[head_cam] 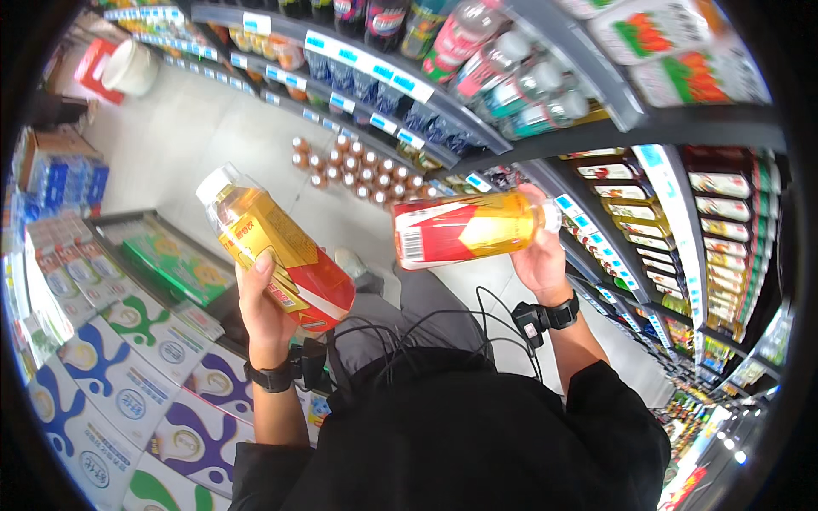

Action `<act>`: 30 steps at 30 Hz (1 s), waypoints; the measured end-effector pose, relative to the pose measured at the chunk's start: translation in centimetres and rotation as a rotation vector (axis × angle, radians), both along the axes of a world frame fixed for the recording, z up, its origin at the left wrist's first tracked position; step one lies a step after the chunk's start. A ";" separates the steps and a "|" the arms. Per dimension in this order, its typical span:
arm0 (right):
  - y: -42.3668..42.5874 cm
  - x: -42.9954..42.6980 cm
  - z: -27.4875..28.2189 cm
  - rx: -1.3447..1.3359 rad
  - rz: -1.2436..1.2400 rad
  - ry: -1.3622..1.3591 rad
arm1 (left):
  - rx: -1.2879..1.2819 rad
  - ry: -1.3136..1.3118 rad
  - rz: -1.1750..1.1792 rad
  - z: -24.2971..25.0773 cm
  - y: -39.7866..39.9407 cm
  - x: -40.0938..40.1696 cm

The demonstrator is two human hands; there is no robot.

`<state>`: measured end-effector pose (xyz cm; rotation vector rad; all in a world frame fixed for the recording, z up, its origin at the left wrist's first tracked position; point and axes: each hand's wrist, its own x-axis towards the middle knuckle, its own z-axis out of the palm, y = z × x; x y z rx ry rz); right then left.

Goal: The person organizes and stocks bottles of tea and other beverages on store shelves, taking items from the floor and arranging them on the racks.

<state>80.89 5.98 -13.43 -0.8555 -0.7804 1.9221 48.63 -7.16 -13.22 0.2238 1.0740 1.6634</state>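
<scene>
My left hand (262,300) is closed around a large plastic drink bottle (287,255) with a yellow and red label, its white cap tilted up to the left. In my right hand (540,255) is a second bottle (463,228) with a similar label, held by the neck. It lies nearly level, cap to the right, and a barcode shows on its label. The two bottles are apart, both above my legs. Black straps with small devices and cables sit on both wrists.
Store shelves (383,70) with drink bottles and price tags run along the top and right. Many brown bottles with pale caps (361,169) stand on the floor by the lower shelf. Stacked printed cartons (121,389) are at the left, with a white bucket (131,68) farther off.
</scene>
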 end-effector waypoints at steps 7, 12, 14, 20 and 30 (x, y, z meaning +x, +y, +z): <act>-0.6 -4.3 9.3 -0.262 -0.258 0.682 | 0.196 -0.010 -0.118 6.7 2.1 0.0; -2.4 -4.3 11.3 -0.315 -0.258 0.804 | 0.252 -0.061 -0.147 9.1 2.6 0.1; -3.1 -3.9 10.9 -0.256 -0.282 0.663 | 0.290 -0.070 -0.213 10.2 3.0 -0.4; -5.3 -3.3 9.4 -0.354 -0.205 0.649 | 0.472 -0.073 -0.294 15.3 7.0 -0.9; -7.3 2.9 9.0 -0.127 -0.418 0.426 | 1.037 0.355 -0.367 34.3 19.1 5.6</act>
